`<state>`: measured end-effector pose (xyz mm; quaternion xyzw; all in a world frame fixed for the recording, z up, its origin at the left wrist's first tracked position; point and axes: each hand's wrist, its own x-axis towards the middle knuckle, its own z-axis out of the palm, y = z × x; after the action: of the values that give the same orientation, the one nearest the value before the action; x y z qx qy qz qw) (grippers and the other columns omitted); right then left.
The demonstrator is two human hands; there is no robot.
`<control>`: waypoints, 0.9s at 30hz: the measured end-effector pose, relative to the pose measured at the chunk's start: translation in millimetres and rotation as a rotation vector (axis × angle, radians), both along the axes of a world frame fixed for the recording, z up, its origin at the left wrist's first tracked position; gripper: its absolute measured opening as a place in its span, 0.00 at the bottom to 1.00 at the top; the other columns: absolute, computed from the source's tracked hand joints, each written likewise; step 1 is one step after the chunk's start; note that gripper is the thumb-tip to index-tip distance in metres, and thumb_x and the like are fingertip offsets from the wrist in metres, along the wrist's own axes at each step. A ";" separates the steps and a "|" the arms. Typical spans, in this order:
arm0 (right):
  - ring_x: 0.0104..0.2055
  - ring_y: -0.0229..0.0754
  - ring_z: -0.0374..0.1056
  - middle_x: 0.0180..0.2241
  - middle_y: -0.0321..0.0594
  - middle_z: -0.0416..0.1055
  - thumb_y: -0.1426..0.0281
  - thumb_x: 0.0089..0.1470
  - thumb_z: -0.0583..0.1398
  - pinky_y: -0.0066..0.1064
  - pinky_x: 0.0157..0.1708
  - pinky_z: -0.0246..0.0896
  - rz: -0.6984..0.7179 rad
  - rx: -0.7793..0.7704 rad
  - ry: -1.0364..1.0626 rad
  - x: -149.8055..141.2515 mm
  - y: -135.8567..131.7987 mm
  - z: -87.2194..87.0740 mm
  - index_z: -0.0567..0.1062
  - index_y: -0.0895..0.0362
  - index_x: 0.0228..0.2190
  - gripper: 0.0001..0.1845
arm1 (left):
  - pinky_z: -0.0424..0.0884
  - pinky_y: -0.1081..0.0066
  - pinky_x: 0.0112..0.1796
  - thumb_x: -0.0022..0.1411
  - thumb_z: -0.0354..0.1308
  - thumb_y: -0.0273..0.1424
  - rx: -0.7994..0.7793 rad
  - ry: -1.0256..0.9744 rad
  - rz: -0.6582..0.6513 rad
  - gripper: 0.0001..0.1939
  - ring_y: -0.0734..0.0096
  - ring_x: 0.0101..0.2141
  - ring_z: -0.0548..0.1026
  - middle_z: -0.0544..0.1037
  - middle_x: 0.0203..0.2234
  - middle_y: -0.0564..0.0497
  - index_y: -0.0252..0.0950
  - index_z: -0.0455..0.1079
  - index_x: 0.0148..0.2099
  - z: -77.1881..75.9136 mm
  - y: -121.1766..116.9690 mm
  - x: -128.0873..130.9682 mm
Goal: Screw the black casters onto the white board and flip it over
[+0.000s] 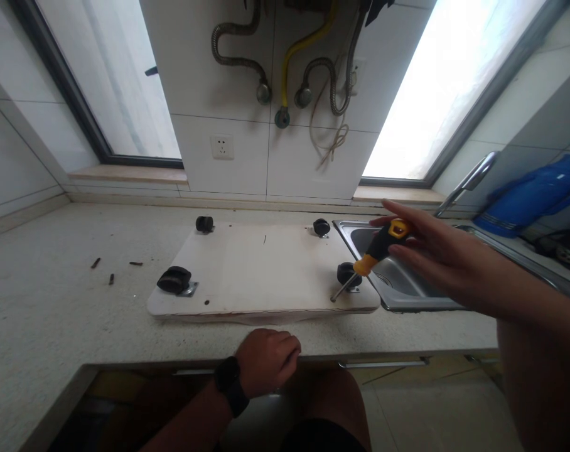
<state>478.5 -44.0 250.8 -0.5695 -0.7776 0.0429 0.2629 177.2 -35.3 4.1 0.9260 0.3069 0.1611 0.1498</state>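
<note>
A white board point(261, 267) lies flat on the stone counter with a black caster wheel at each corner. My right hand point(424, 248) is closed round the black and orange handle of a screwdriver point(370, 257). Its metal tip rests by the front right caster point(348, 274). My left hand point(268, 359), with a black watch on the wrist, is curled into a loose fist at the counter's front edge, below the board. What its fingers hold, if anything, is hidden. The front left caster point(174, 280) sits on its side on a metal plate.
A steel sink point(398, 285) with a tap point(468, 182) lies right of the board. A blue object point(532, 198) sits behind it. Small dark bits point(110, 276), perhaps screws, lie on the counter point(54, 301) at left. Hoses and a socket point(222, 147) are on the wall.
</note>
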 end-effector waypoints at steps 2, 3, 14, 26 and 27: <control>0.50 0.51 0.80 0.55 0.42 0.79 0.50 0.64 0.60 0.49 0.50 0.76 0.006 -0.004 0.056 -0.1 1.5 -2.3 0.63 0.40 0.68 0.34 | 0.65 0.65 0.33 0.69 0.55 0.30 -0.001 0.004 0.004 0.05 0.65 0.34 0.80 0.82 0.34 0.55 0.42 0.73 0.43 0.5 0.0 0.4; 0.48 0.53 0.80 0.51 0.42 0.81 0.48 0.61 0.62 0.50 0.48 0.76 -0.034 0.043 0.035 -2.0 2.6 -3.7 0.69 0.41 0.64 0.32 | 0.66 0.65 0.33 0.69 0.55 0.30 -0.001 0.007 0.005 0.05 0.65 0.34 0.80 0.82 0.34 0.55 0.42 0.73 0.43 0.8 0.0 0.7; 0.56 0.57 0.77 0.63 0.45 0.73 0.56 0.65 0.59 0.60 0.54 0.77 -0.052 0.115 0.179 -13.7 3.0 -19.1 0.62 0.41 0.69 0.33 | 0.65 0.64 0.33 0.69 0.56 0.30 0.010 -0.019 0.005 0.05 0.65 0.34 0.80 0.82 0.34 0.55 0.42 0.73 0.43 -5.9 0.3 1.8; 0.39 0.54 0.78 0.43 0.49 0.79 0.59 0.61 0.64 0.54 0.41 0.79 -0.225 0.560 -0.154 -22.6 0.7 -30.3 0.76 0.51 0.58 0.25 | 0.64 0.64 0.33 0.69 0.55 0.30 0.022 -0.014 0.003 0.05 0.65 0.33 0.80 0.82 0.34 0.54 0.42 0.73 0.43 -4.2 0.1 2.6; 0.43 0.56 0.78 0.46 0.51 0.79 0.61 0.63 0.62 0.56 0.44 0.79 -0.195 0.528 -0.155 -21.6 -0.4 -29.4 0.73 0.51 0.62 0.27 | 0.64 0.64 0.33 0.69 0.55 0.30 0.024 -0.015 0.001 0.05 0.65 0.33 0.80 0.82 0.34 0.54 0.42 0.73 0.43 -4.4 -0.1 2.5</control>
<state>457.0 -44.4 221.4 -0.5551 -0.7212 -0.2299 0.3447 179.7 -35.4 -0.3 0.9263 0.3045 0.1715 0.1410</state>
